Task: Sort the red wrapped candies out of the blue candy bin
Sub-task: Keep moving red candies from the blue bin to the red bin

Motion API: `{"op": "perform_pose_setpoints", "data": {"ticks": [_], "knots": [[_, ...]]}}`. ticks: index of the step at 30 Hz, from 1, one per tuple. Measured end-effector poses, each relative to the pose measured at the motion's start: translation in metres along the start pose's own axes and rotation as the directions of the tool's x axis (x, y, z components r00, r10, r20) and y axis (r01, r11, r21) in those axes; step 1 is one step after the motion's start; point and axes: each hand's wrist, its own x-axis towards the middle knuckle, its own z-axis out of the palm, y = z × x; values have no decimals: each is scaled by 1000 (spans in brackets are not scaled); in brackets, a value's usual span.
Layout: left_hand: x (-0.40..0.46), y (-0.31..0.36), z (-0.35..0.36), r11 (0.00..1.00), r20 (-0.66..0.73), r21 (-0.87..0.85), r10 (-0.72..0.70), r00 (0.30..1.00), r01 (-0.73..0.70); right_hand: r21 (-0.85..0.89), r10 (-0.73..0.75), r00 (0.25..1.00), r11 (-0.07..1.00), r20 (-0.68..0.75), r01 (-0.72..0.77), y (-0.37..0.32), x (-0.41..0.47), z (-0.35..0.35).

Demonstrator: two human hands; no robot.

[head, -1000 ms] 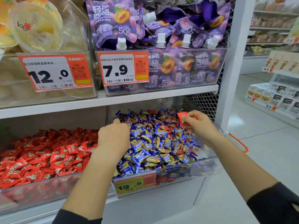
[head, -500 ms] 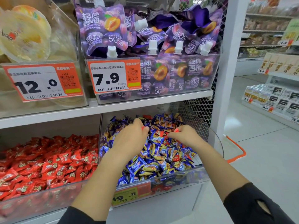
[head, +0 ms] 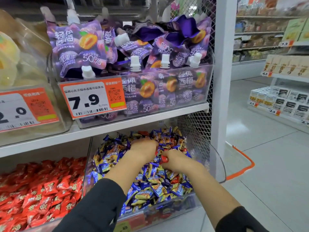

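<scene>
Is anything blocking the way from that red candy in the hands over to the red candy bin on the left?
Only the clear divider wall between the bins. The red candy, held by the right hand, must go over it and past the left hand to reach the red bin.

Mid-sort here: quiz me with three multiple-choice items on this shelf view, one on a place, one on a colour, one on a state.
1. Where is the bin of red candies relative to the blue candy bin?
A. To its left, same shelf
B. On the shelf above
C. On the floor

2. What colour are the pouches in the bin above the blue candies?
A. Green
B. Purple
C. Black

3. What is the right hand doing?
A. Hanging idle by the floor
B. Touching the 7.9 price tag
C. Holding a red candy over the blue pile

Answers: 1 A, the red heap lies left of the divider on the lower shelf. 2 B, the spouted pouches are purple. 3 C, a red wrapper shows at its fingers, next to the left hand.
</scene>
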Motion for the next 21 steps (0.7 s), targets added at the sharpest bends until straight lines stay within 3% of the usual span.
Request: {"op": "perform_pose_setpoints", "data": {"ticks": [4,6,9,13,21], "knots": [[-6,-1,-4,1000,6,-27,-6,1000,7,239,21,983,971,-181,23,17,-6,-20],[-13,-5,-4,994,-11,-106,-14,1000,13,281,11,984,959,-176,40,24,-13,-32],[-27,-8,-4,980,-43,-198,-11,999,3,194,-2,1000,981,-12,4,27,-30,-43],[-42,-9,-2,964,-94,-264,19,995,-43,114,38,968,991,249,-68,24,-50,-45],[-62,-17,-8,951,-210,-302,-128,969,61,-6,52,958,999,280,-53,11,-62,-35]]}}
